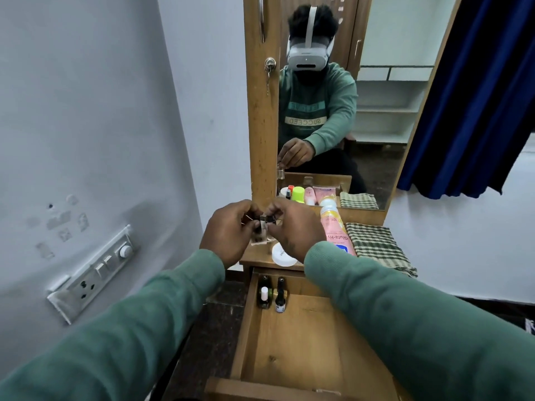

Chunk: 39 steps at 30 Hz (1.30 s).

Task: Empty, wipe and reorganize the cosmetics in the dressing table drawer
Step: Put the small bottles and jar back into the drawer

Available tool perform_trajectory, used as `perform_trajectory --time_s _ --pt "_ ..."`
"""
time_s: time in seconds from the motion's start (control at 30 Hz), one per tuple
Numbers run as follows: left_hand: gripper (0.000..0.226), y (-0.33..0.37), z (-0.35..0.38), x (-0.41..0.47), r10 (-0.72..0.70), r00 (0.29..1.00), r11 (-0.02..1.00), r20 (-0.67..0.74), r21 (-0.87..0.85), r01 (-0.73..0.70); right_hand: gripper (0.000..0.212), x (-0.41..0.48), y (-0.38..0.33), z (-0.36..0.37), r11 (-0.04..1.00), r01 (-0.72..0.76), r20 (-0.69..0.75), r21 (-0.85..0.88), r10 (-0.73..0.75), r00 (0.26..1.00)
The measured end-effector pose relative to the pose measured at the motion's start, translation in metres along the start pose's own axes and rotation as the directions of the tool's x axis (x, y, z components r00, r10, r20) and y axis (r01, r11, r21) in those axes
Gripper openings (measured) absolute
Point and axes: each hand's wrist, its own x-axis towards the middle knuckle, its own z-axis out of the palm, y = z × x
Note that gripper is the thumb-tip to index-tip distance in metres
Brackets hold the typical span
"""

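Left hand [228, 231], above the far edge of the drawer [289, 357]: fingers pinch small glass bottle [262, 234]. Right hand [292, 227], alongside: fingertips clamped on the bottle's dark cap. Risk: if the cap slips or loosens, the bottle could drop into the drawer, strike two dark bottles [272, 298] in its far-left corner, or spill. Pink tube [335, 230] and checked cloth [376, 247] lie beyond the drawer, rightward.

Long green sleeves [121, 328] are worn down to both wrists. In reflection, a white headset [308, 55] and a green sweatshirt [318, 94] with printed lettering are seen.
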Motion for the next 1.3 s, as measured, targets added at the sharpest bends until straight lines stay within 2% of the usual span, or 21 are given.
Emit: perform_trajectory --time_s 0.2,0.33,0.53,0.63,0.8,0.9,1.3 --pt "0.028 0.013 -0.003 -0.047 0.014 0.990 0.999 0.140 0.036 -0.019 0.024 -0.054 0.006 -0.003 0.999 -0.021 0.145 0.031 0.017 0.989" --pt "0.028 0.003 0.012 -0.081 -0.001 0.978 0.998 0.207 0.056 -0.011 0.027 -0.092 0.025 0.018 0.995 -0.099 0.214 0.027 0.091 0.973" --pt "0.030 -0.014 0.041 -0.112 -0.065 0.958 0.994 0.278 0.101 0.038 0.044 -0.129 0.046 0.051 0.988 -0.150 0.196 0.026 0.142 0.970" --pt "0.029 -0.024 0.052 -0.116 -0.128 0.954 0.989 0.271 0.112 0.101 0.045 -0.133 0.054 0.060 0.985 -0.171 0.179 0.028 0.163 0.970" --pt "0.066 -0.035 0.066 -0.118 -0.247 0.942 0.969 0.229 0.077 0.235 0.049 -0.137 0.068 0.071 0.974 -0.216 0.182 0.065 0.201 0.962" --pt "0.074 -0.041 0.071 -0.114 -0.267 0.939 0.963 0.219 0.102 0.250 0.050 -0.135 0.071 0.077 0.975 -0.212 0.169 0.065 0.198 0.965" --pt "0.059 -0.050 0.080 -0.114 -0.285 0.936 0.958 0.205 0.031 0.285 0.050 -0.135 0.077 0.088 0.980 -0.196 0.157 0.031 0.189 0.969"
